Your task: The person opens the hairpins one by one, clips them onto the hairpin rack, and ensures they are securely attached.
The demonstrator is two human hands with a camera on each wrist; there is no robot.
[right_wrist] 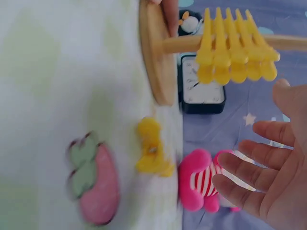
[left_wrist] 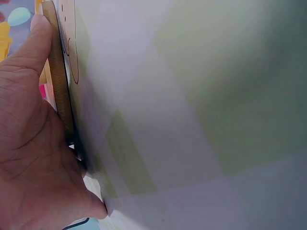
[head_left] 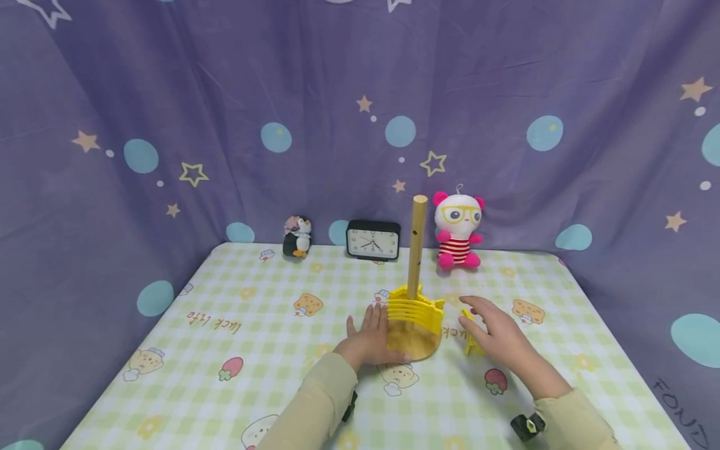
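A round wooden base (head_left: pixel 419 350) carries an upright wooden pole (head_left: pixel 416 244). Several thin yellow plastic pieces (head_left: pixel 413 315) hang stacked around the lower pole, their prongs and rounded ends showing in the right wrist view. My left hand (head_left: pixel 368 340) rests against the base's left side, fingers straight, thumb at its front edge; the left wrist view has the thumb (left_wrist: pixel 38 45) along the wooden rim. A loose yellow piece (right_wrist: pixel 152 148) is on the tablecloth, right of the base. Right beside it hovers my right hand (head_left: pixel 500 340), fingers apart, holding nothing.
Along the table's back edge stand a penguin figure (head_left: pixel 298 236), a black-framed clock (head_left: pixel 373 240) and a pink-and-white panda toy (head_left: pixel 458 231). A purple curtain (head_left: pixel 337 81) hangs behind. The table has a green checked cloth (head_left: pixel 270 381).
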